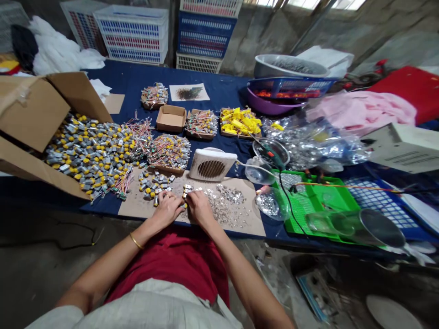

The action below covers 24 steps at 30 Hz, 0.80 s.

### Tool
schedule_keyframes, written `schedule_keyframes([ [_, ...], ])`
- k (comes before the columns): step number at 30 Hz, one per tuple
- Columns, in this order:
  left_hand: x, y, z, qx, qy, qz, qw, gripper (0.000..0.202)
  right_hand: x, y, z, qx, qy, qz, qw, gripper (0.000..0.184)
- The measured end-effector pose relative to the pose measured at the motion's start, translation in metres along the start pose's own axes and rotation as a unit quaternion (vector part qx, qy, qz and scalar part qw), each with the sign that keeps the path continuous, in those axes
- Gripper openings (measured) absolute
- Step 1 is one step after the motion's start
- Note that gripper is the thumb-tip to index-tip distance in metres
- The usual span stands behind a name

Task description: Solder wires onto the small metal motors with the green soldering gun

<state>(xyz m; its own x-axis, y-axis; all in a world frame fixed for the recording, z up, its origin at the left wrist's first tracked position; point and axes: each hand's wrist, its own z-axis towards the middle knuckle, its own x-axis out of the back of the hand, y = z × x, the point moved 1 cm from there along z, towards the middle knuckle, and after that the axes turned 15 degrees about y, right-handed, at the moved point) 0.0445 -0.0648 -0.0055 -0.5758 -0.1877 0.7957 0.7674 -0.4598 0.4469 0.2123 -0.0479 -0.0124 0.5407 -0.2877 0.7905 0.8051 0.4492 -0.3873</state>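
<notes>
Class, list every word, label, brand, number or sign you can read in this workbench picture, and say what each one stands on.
No text can be read: the cardboard carton and white casing show no legible print, and any markings on the small yellow-capped motors are too small to read.

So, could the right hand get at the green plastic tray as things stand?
Probably yes. The right hand sits on the brown sheet, with the green plastic tray off to its right. Only loose metal flakes and a clear dish lie between, both low, so little blocks it.
</notes>
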Motion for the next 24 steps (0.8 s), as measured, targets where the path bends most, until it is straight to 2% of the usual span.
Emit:
schedule_keyframes([
  [3, 0.002, 0.000, -0.003, 0.011, 0.037, 0.010, 0.999, 0.021, 0.006, -0.002, -0.001, -0.002, 0.001, 0.006, 1.000, 0.021],
  [7, 0.027, -0.020, -0.009, 0.090, 0.105, 0.070, 0.988, 0.017, 0.013, -0.013, -0.007, 0.021, -0.017, 0.014, 1.000, 0.021],
  [9, 0.037, -0.032, -0.010, 0.120, 0.116, 0.101, 0.981, 0.016, 0.012, -0.018, -0.008, 0.041, -0.031, 0.009, 0.999, 0.022],
  [12, 0.038, -0.038, -0.003, 0.114, 0.102, 0.120, 0.981, 0.015, 0.010, -0.023, -0.009, 0.050, -0.043, -0.006, 0.998, 0.022],
  [17, 0.023, -0.027, 0.022, 0.059, 0.060, 0.166, 0.983, 0.018, 0.010, -0.026, -0.010, 0.042, -0.040, -0.022, 0.998, 0.029],
  [21, 0.021, -0.019, 0.029, 0.061, 0.034, 0.146, 0.987, 0.015, 0.006, -0.028, -0.016, 0.004, 0.040, 0.056, 0.998, 0.027],
  [24, 0.019, -0.014, 0.020, 0.127, 0.029, 0.049, 0.990, 0.016, 0.000, -0.026, -0.023, -0.027, 0.091, 0.082, 0.992, 0.019],
])
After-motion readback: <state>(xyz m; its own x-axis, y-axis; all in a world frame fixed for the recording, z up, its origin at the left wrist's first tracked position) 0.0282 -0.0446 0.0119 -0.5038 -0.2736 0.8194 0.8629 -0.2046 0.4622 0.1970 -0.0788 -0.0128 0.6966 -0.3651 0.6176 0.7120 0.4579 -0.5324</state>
